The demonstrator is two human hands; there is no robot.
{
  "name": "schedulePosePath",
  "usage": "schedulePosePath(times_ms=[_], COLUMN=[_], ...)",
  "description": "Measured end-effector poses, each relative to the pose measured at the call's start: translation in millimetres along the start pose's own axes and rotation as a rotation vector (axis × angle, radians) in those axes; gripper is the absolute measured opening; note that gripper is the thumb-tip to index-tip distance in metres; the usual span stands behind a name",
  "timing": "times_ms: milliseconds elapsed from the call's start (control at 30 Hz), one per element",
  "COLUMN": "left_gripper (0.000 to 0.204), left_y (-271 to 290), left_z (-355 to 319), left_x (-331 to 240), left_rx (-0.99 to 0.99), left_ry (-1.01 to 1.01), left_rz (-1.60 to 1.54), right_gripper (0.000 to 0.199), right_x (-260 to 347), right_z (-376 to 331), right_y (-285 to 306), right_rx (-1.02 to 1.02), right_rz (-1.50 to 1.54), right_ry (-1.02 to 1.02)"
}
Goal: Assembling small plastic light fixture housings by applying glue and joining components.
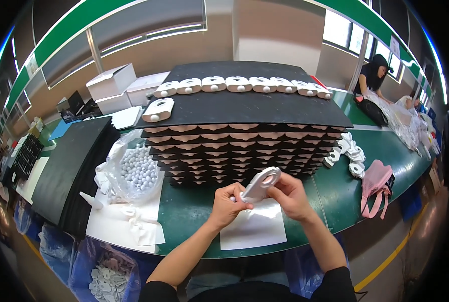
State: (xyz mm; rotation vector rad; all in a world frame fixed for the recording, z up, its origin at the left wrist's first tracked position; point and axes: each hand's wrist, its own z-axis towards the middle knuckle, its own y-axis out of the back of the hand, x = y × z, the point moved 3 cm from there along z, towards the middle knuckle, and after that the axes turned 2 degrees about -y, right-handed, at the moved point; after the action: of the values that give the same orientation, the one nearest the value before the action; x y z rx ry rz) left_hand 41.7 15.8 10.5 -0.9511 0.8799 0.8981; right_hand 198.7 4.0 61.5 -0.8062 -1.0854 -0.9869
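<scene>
Above a white sheet of paper (253, 232) I hold a flat white plastic part (258, 188) with a rounded end and an oval hole. My left hand (226, 207) pinches its lower end, and a small white ball (232, 199) shows among those fingers. On the other side, my right hand (294, 198) grips the part near the hole with bent fingers. Just beyond my hands stands a tall stack of black sheets (244, 108) with pale parts between the layers. Similar white parts (214, 83), each with a ball at its front, form a row on top.
A clear bag of white balls (140, 168) lies left of the stack, near a white nozzle bottle (91, 200). Black sheets (76, 161) are piled further left. Loose white parts (355, 153) and a pink cloth item (376, 186) lie right. Another person (371, 75) sits at far right.
</scene>
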Motion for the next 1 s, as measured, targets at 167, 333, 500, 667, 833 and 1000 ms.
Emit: schedulePosePath(times_ms=[167, 333, 500, 667, 833, 1000], left_gripper=[0.023, 0.017, 0.023, 0.035, 0.028, 0.029], left_y=[12, 31, 30, 33, 33, 37], left_z=[4, 6, 6, 4, 9, 7], left_x=[12, 35, 38, 44, 44, 37], left_rx=[-0.055, -0.32, -0.393, -0.39, -0.359, -0.327], left_ry=[0.189, 0.385, 0.438, 0.499, 0.472, 0.505], left_rz=[-0.407, -0.733, -0.81, -0.896, -0.807, -0.778], right_gripper=[0.021, 0.03, 0.026, 0.034, 0.029, 0.017], right_x=[85, 114, 97, 98, 128, 147], right_z=[63, 142, 194, 197, 152, 46], right_y=[-46, -72, -73, -73, -52, 8], right_rx=[0.001, -0.019, 0.002, 0.094, 0.003, -0.555], right_rz=[-0.312, -0.436, -0.353, -0.451, -0.559, -0.614], right_ry=[0.41, 0.359, -0.067, -0.211, 0.233, 0.888])
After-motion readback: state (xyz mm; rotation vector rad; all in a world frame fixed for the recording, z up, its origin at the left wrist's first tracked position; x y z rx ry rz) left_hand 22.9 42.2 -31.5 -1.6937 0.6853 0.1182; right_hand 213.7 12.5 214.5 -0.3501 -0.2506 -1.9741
